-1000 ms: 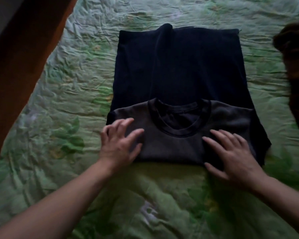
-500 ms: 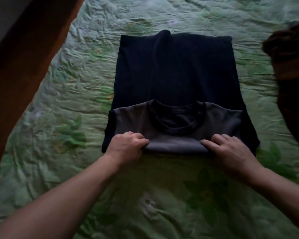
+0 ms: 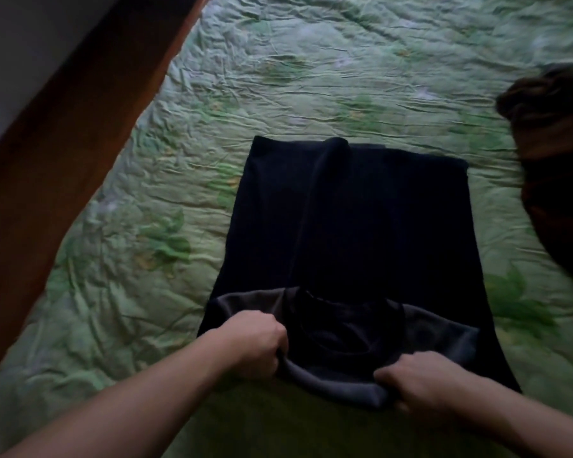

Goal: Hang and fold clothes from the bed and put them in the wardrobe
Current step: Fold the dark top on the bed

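Dark folded shirt (image 3: 351, 226) (grey collar end nearest) lies flat on bed.

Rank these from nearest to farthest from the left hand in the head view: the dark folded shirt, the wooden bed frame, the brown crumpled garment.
1. The dark folded shirt, whose near edge the left hand grips.
2. The wooden bed frame, off to the left.
3. The brown crumpled garment, at the far right edge.

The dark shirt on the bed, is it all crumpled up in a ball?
No, the dark shirt lies flat on the green bedspread, with both hands gripping its near folded edge.
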Tool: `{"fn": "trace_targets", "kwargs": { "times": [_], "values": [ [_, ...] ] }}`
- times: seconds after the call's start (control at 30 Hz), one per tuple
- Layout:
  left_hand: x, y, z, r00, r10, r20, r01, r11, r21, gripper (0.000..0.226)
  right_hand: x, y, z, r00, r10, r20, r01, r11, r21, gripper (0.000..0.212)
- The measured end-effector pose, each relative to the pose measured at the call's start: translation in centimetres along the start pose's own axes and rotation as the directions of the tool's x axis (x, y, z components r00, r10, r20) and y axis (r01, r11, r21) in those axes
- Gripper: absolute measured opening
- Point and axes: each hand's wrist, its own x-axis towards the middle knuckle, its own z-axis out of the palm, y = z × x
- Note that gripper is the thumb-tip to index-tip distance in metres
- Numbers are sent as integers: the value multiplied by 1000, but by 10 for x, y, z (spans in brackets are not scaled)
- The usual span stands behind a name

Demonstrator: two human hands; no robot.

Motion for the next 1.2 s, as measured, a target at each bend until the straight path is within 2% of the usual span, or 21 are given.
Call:
{"fn": "trace_targets", "kwargs": {
  "times": [0.1, 0.17, 0.23, 0.27, 0.3, 0.33, 0.4, 0.43, 0.53, 0.63, 0.7, 0.77, 0.87, 0.93, 1.0, 1.07, 1.13, 1.2],
  "values": [
    [2, -7, -2, 992, 26, 124, -11, 992, -125, 32, -3, 4, -8, 990, -31, 137, 9, 988, 156, 32],
    [7, -17, -12, 993, 45, 105, -6, 937, -350, 35, -4, 19, -20, 985, -49, 167, -20, 922, 386, 34],
    [17, -28, -26, 998, -35, -59, -7, 805, -594, 29, 0, 41, -38, 1000, -1, 14, -8, 758, 652, 26],
    [25, -34, -34, 973, -137, -187, -24, 742, -670, 21, 4, 52, -48, 988, 108, -114, 10, 681, 732, 22],
    [35, -43, -41, 910, -266, -317, -37, 711, -703, 11, 9, 67, -58, 935, 255, -247, 21, 655, 755, 18],
    [44, -52, -49, 820, -389, -419, -26, 707, -707, 3, 13, 83, -68, 848, 393, -357, -1, 673, 739, 15],
    [64, -74, -63, 659, -552, -511, 36, 702, -712, 11, 22, 113, -83, 670, 574, -470, -91, 692, 716, 11],
    [75, -85, -69, 620, -594, -513, 76, 696, -714, 15, 28, 125, -88, 617, 622, -482, -117, 679, 725, 12],
    [108, -113, -82, 594, -680, -430, 225, 654, -722, 32, 48, 154, -98, 531, 712, -459, -174, 622, 763, 4],
    [135, -130, -95, 524, -765, -375, 273, 568, -777, 49, 72, 172, -109, 413, 801, -434, -308, 571, 761, 39],
    [148, -138, -104, 464, -787, -407, 280, 566, -776, 55, 84, 181, -118, 345, 856, -385, -355, 498, 791, 59],
    [157, -147, -110, 402, -812, -424, 300, 554, -777, 60, 92, 189, -126, 272, 906, -324, -371, 409, 834, 67],
    [166, -161, -118, 335, -865, -373, 324, 478, -817, 63, 98, 206, -137, 149, 953, -262, -377, 300, 876, 69],
    [172, -171, -121, 337, -876, -346, 349, 458, -818, 54, 101, 216, -142, 115, 967, -226, -332, 252, 909, 61],
    [176, -178, -123, 355, -855, -377, 337, 493, -802, 44, 104, 225, -144, 143, 961, -236, -273, 267, 924, 49],
    [176, -185, -122, 343, -839, -423, 296, 523, -799, 35, 104, 232, -147, 140, 951, -275, -248, 303, 920, 40],
    [176, -193, -119, 327, -840, -433, 294, 526, -798, 33, 100, 241, -147, 104, 949, -298, -267, 315, 911, 34],
    [178, -197, -114, 335, -842, -422, 311, 522, -794, 34, 96, 250, -143, 98, 946, -309, -310, 324, 894, 32]
  ]
}}
